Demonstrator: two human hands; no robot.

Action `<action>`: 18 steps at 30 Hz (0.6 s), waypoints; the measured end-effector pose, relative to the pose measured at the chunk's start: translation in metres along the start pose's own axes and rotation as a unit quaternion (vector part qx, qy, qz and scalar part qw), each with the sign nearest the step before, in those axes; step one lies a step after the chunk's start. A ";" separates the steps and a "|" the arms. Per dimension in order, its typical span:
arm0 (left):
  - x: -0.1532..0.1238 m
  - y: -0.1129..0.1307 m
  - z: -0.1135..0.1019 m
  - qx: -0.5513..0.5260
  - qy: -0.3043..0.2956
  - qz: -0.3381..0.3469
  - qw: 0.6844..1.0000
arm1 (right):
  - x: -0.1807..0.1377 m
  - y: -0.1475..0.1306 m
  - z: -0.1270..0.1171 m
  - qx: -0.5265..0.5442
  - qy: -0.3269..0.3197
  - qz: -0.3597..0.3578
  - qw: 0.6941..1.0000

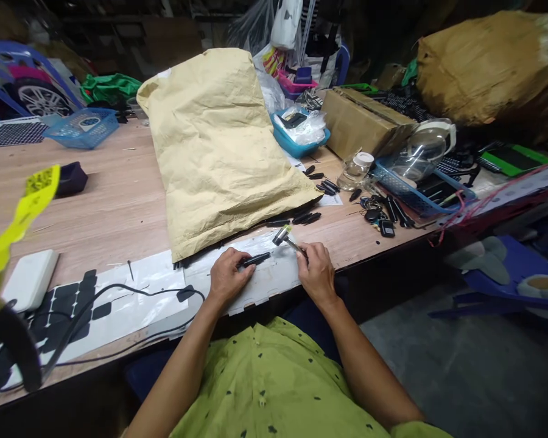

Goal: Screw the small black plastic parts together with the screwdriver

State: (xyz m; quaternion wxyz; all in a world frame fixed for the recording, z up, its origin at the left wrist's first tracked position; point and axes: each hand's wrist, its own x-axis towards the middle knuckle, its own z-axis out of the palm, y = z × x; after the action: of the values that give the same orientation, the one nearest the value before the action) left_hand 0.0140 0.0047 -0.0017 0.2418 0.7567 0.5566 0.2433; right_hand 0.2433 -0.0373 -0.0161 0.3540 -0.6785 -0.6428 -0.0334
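Note:
At the table's front edge my left hand [229,272] is closed on a slim black pen-like piece [258,258], which points to the right over a white board [256,289]. My right hand [316,269] grips the handle of a small hammer [282,235]. Its metal head is raised a little beyond and to the right of the black piece, not touching it. Several similar black pieces [307,217] lie just past the hammer, along the lower edge of a large tan paper package [219,140].
Keys [373,213] and a blue basket [420,194] lie on the right, near a glass jar [354,173] and a cardboard box [360,121]. On the left are a black cable [141,291], a white box [31,281] and black stickers [68,310]. A yellow tag [22,216] hangs close.

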 end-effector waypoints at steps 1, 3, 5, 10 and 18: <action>0.000 0.000 0.000 0.000 0.000 0.000 1.000 | -0.003 -0.004 -0.002 0.022 -0.002 -0.003 1.000; 0.000 0.000 0.002 -0.003 0.001 0.000 1.000 | -0.009 -0.012 -0.005 0.055 -0.020 -0.003 0.998; 0.000 0.000 0.003 -0.008 0.002 0.002 1.000 | -0.014 -0.018 -0.007 0.074 -0.051 0.009 0.996; 0.001 0.001 0.004 -0.012 -0.001 0.001 1.000 | -0.020 -0.023 -0.012 0.107 -0.096 0.022 0.989; 0.002 0.003 0.003 -0.021 -0.012 -0.006 1.000 | -0.020 -0.038 -0.015 0.155 -0.106 -0.052 0.981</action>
State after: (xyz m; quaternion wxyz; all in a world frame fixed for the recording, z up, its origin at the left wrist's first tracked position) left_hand 0.0184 0.0056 -0.0014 0.2658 0.7512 0.5527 0.2442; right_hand 0.2119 -0.0645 0.0017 0.3823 -0.5811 -0.7083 0.1204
